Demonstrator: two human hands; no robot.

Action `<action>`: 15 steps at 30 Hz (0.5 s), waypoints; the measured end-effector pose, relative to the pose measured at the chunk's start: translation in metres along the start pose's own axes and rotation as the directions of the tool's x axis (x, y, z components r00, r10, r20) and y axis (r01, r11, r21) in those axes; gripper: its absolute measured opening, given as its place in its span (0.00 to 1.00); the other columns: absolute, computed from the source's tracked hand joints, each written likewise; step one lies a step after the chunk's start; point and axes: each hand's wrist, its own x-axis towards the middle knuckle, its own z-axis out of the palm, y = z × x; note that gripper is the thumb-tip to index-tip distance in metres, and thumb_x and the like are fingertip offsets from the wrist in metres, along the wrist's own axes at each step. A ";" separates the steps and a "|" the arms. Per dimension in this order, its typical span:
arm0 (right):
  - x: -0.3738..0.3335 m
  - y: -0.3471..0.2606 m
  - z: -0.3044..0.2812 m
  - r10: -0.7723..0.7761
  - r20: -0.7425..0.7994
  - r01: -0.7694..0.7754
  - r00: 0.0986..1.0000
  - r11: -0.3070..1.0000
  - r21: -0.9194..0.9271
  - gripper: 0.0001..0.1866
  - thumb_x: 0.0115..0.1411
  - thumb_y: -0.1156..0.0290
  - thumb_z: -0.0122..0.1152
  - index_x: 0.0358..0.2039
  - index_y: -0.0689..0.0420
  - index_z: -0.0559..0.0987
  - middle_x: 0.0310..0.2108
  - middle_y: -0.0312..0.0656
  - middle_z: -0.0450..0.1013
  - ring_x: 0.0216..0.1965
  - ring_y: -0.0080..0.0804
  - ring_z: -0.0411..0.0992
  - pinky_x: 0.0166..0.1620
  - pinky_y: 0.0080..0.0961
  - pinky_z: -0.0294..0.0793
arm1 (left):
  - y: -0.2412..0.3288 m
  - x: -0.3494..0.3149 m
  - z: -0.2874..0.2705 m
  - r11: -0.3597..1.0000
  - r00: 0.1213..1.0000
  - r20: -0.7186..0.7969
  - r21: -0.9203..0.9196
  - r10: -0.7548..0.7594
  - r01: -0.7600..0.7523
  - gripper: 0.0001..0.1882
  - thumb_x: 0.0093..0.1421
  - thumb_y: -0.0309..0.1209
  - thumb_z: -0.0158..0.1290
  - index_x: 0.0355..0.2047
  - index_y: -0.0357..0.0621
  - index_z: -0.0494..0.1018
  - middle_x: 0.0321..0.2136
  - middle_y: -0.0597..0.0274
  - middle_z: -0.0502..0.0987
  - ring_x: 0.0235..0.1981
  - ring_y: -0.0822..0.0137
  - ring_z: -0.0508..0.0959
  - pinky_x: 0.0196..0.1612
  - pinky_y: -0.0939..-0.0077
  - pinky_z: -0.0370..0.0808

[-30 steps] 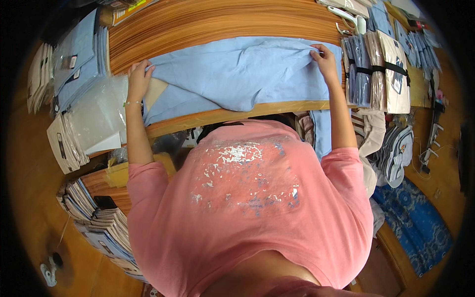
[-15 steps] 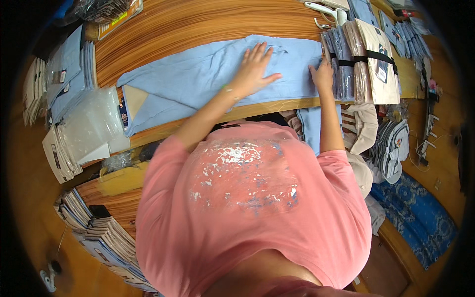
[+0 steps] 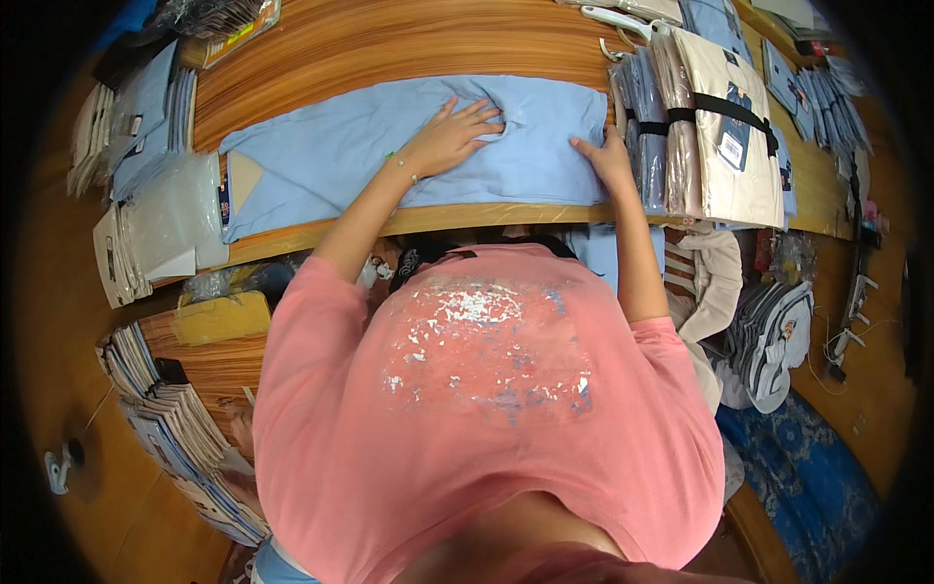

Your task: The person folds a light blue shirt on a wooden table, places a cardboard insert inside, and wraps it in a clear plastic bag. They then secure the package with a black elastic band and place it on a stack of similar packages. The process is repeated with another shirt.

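A light-blue garment (image 3: 341,146), folded into a long strip, lies along the front of the wood-grain table. My left hand (image 3: 452,138) rests on its middle with fingers stretched out, beside a small raised crease near the fingertips. At the garment's right end is my right hand (image 3: 610,161), thumb apart from the fingers and touching the cloth edge. A beige piece (image 3: 245,178) shows at the garment's left end, partly covered by the blue cloth.
Right of the garment stands a strapped stack of bagged clothes (image 3: 725,127), with a white-handled tool (image 3: 615,19) behind. Clear plastic bags (image 3: 175,219) lie at the left. Packed garments (image 3: 180,438) fill the lower left, where part of another person's hand (image 3: 241,430) shows.
My left hand has slid left and nearer along the garment, and a crease now stands by its fingertips. My right hand stays at the right end. Another person's hand has appeared at lower left.
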 end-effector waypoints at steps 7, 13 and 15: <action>0.004 -0.019 -0.006 0.088 0.185 -0.033 0.979 0.958 -0.285 0.28 0.45 0.61 0.63 0.44 0.68 0.72 0.36 0.60 0.73 0.41 0.52 0.72 0.45 0.37 0.70 | 0.009 0.000 -0.013 0.983 0.987 0.039 0.090 0.155 -0.158 0.21 0.59 0.38 0.44 0.53 0.49 0.66 0.57 0.59 0.62 0.62 0.60 0.56 0.63 0.53 0.49; 0.007 -0.009 0.000 -0.211 0.235 0.165 0.949 0.966 0.199 0.33 0.49 0.61 0.63 0.53 0.63 0.65 0.46 0.56 0.70 0.47 0.43 0.70 0.50 0.32 0.67 | 0.032 -0.012 -0.019 0.172 0.898 0.124 -0.961 -0.423 0.214 0.27 0.63 0.50 0.39 0.51 0.42 0.66 0.51 0.51 0.69 0.52 0.62 0.69 0.51 0.67 0.68; -0.013 -0.075 -0.007 -0.320 0.349 0.293 0.881 0.947 0.130 0.36 0.51 0.59 0.62 0.57 0.61 0.61 0.50 0.54 0.68 0.50 0.39 0.68 0.52 0.30 0.64 | 0.027 -0.019 -0.019 -0.249 0.898 0.227 -0.959 -0.377 0.137 0.30 0.62 0.53 0.39 0.51 0.38 0.65 0.49 0.50 0.70 0.49 0.64 0.71 0.50 0.69 0.70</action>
